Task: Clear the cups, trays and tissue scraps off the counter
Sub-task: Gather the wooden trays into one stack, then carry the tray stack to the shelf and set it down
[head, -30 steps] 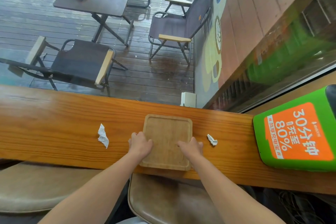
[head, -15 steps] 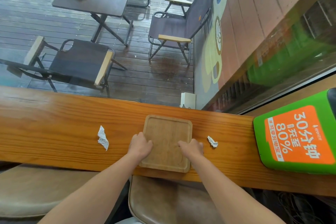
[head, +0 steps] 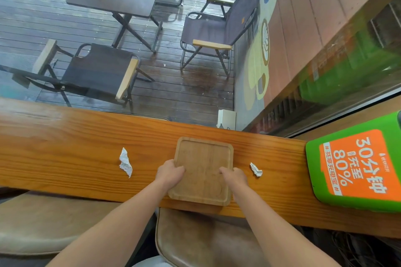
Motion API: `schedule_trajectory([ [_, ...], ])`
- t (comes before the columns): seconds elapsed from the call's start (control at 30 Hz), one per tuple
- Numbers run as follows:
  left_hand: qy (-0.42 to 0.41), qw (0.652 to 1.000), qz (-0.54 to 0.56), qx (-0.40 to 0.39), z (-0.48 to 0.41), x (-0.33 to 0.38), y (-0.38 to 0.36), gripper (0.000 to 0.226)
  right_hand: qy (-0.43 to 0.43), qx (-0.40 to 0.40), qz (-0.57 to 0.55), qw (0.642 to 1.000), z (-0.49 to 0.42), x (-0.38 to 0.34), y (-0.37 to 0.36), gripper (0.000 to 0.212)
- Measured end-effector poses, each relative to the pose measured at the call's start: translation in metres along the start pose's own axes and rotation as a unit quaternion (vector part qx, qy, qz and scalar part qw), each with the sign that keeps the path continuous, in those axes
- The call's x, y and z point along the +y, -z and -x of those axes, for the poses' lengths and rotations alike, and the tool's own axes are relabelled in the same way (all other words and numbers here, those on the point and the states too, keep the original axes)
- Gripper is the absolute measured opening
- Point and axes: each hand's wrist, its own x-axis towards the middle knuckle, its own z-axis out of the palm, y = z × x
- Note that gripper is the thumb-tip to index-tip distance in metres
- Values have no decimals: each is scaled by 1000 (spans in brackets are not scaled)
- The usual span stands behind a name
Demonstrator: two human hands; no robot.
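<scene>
A square wooden tray lies on the long wooden counter, its near edge reaching the counter's front edge. My left hand grips the tray's left rim and my right hand grips its right rim, thumbs on top. A crumpled white tissue scrap lies on the counter left of the tray. A smaller tissue scrap lies just right of my right hand. No cup is in view.
A green and orange charging box stands on the counter at the right. Brown padded stools sit below the front edge. Beyond the glass are a wet deck, folding chairs and a dark table.
The tray has slid slightly toward me and the front edge, with both hands still on it. The tissue scraps have not moved.
</scene>
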Motion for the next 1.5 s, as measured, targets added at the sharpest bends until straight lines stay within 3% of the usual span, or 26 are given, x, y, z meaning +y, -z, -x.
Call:
schedule_trajectory([
  [0.17,73,989,126,-23,-7,-1,1,72,-37,-50,-115,991,-7,4,7,67],
  [0.43,113,968,223,-13,-14,-1,4,77,-42,-39,-149,987,-19,8,7,76],
  [0.53,121,962,240,-47,-10,-1,0,64,-47,-44,-149,987,-24,9,9,86],
  [0.67,126,949,274,-89,-2,-4,2,49,-55,-99,-189,975,-30,10,11,69],
  [0.93,77,962,244,-96,24,10,20,51,-15,-124,-198,972,-7,10,27,57],
  [1.13,6,972,217,-94,46,40,44,41,63,-112,-213,969,28,-5,51,55],
  [1.27,-52,972,199,-111,61,65,50,45,102,-67,-242,963,63,-6,68,61],
  [1.43,-115,961,207,-143,88,93,47,50,144,4,-293,945,115,10,82,37],
  [1.5,-152,959,177,-157,103,101,42,44,144,48,-312,938,138,23,87,43],
])
